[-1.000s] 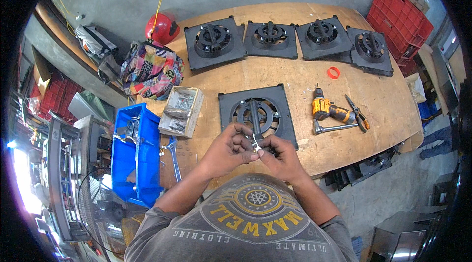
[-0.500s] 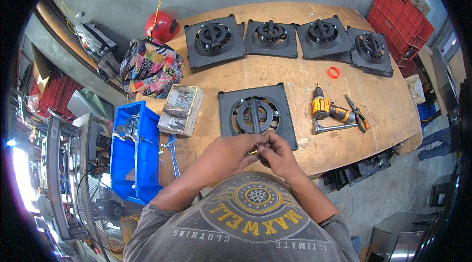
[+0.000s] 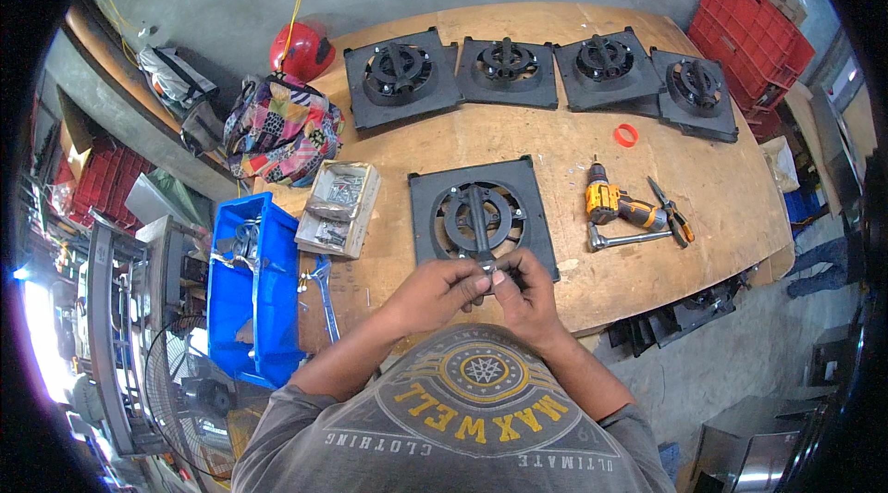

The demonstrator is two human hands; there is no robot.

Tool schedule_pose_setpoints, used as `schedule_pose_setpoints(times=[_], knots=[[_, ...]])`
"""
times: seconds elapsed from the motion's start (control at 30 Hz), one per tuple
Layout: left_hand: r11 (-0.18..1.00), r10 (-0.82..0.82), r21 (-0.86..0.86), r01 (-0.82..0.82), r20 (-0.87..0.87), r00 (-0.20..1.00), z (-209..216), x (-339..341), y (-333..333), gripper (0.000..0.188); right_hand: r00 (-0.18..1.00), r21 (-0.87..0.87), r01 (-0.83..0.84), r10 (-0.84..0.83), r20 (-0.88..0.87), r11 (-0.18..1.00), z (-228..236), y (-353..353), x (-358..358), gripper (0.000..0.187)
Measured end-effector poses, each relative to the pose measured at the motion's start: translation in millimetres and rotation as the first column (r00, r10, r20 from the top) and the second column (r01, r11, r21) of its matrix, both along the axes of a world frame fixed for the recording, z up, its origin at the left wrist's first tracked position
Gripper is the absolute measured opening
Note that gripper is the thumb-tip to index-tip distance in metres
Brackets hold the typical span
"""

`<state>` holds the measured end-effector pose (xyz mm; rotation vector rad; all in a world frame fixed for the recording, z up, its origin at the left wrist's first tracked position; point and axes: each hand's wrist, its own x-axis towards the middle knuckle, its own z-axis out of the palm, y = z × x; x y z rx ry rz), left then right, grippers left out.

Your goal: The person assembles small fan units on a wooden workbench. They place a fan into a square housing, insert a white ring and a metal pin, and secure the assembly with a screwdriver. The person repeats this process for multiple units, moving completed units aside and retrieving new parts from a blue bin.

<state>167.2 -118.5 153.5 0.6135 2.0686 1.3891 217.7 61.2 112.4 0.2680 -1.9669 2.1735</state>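
Observation:
In front of me lies a black square frame (image 3: 427, 202) carrying a round burner ring (image 3: 451, 225) with a straight tube (image 3: 478, 215) across its middle. At the tube's near end, my left hand (image 3: 439, 294) and my right hand (image 3: 527, 297) meet over the frame's near edge. Their thumbs and fingertips are pinched close together around a small metal fitting (image 3: 489, 266). The fingers cover most of it, and I cannot tell whether it is joined to the tube.
Several similar burner frames (image 3: 507, 91) line the table's far side. Right of me lie a yellow-black drill (image 3: 604, 201), pliers (image 3: 680, 223), a socket wrench (image 3: 634, 240) and a red ring (image 3: 626, 135). Leftward are a hardware box (image 3: 363, 215), a wrench (image 3: 327, 303) and a blue bin (image 3: 230, 308).
Both hands have turned, bringing the thumbs into view on top and the fingertips up to the tube's near end. A brass-coloured bit seen between the fingers before no longer shows.

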Motion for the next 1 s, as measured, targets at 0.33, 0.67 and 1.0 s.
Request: schedule_pose_setpoints(times=[0.33, 0.67, 1.0], knots=[[0.994, -0.033, -0.099, -0.055, -0.714, 0.699, 5, 3, 7, 0.027, 0.968, -0.131, -0.032, 0.064, 0.243, 0.991, -1, 3, -5, 0.01], [0.976, 0.198, 0.095, -0.198, 0.004, 0.98, -12, 4, 5, 0.023, 0.966, -0.009, -0.015, 0.017, 0.257, 1.0, -13, 2, -4, 0.01], [0.683, 0.067, 0.537, -0.495, 0.629, 0.774, -46, -6, -16, 0.019, 0.898, 0.166, -0.119, 0.035, 0.438, 0.979, -31, 28, -7, 0.021]])
